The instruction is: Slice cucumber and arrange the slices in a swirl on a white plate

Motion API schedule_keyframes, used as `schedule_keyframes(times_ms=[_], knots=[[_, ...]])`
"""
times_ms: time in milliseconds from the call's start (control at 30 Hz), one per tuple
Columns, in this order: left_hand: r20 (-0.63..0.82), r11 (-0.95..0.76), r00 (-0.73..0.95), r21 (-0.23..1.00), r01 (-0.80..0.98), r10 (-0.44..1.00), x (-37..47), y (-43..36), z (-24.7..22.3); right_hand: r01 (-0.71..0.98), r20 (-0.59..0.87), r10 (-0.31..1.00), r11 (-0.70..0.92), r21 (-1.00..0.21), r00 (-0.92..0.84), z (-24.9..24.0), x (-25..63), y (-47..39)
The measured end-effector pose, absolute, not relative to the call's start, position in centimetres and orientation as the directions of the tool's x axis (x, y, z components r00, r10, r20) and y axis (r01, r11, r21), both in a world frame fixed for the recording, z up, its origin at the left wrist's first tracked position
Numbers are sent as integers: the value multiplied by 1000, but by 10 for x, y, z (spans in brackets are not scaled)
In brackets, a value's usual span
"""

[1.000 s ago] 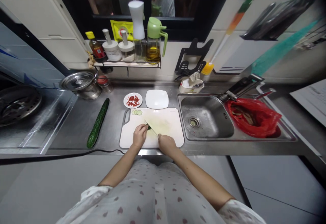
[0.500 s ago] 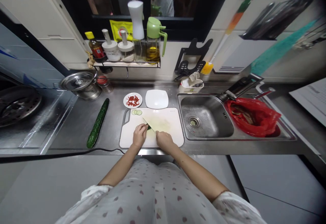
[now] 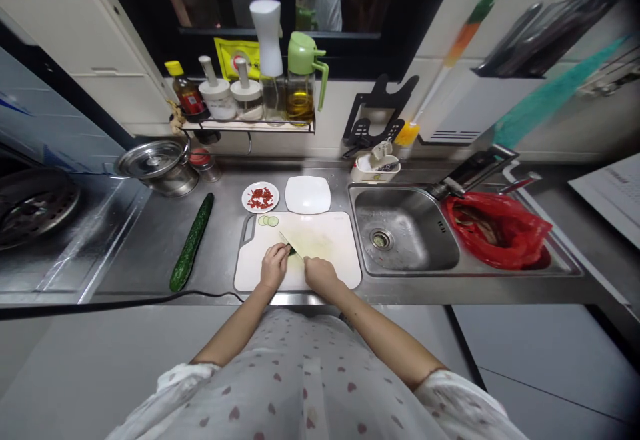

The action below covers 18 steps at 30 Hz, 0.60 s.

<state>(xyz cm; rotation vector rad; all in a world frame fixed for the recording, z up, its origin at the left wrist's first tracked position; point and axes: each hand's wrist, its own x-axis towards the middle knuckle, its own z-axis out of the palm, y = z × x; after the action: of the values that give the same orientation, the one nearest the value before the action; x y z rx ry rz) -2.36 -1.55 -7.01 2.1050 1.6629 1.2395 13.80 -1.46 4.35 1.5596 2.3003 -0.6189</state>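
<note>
Item, one knife (image 3: pixel 293 247), over the white cutting board (image 3: pixel 345 243): we record its long axis as a diagonal, tip away from the body and to the left, handle end near and to the right

Item, one right hand (image 3: pixel 321 277): closed in a fist about the knife handle, which we cannot see beneath the fingers

Item, one left hand (image 3: pixel 275 265): half closed, fingers curled down toward the board, holding a dark green cucumber piece (image 3: pixel 293 251) at the fingertips; the piece lies between this hand and the blade, mostly covered, so we cannot tell which way it points

Item, three cucumber slices (image 3: pixel 269 221): pale, overlapping in a row from left to right, at the far left corner of the board, beside its handle slot

Item, one whole cucumber (image 3: pixel 191 243): on the steel counter (image 3: pixel 135 253), left of the board and apart from it; we note its long axis runs from the near left to the far right

Item, two white plates behind the board: a round plate (image 3: pixel 245 199) bearing chopped red bits (image 3: pixel 261 198), and a squarish plate (image 3: pixel 308 195) to its right
</note>
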Motion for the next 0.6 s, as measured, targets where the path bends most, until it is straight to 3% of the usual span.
schedule_keyframes(times_ms=[600], knots=[[489, -348, 7, 610, 712, 872, -22, -16, -67, 926, -453, 808, 326, -191, -377, 32, 143, -14]])
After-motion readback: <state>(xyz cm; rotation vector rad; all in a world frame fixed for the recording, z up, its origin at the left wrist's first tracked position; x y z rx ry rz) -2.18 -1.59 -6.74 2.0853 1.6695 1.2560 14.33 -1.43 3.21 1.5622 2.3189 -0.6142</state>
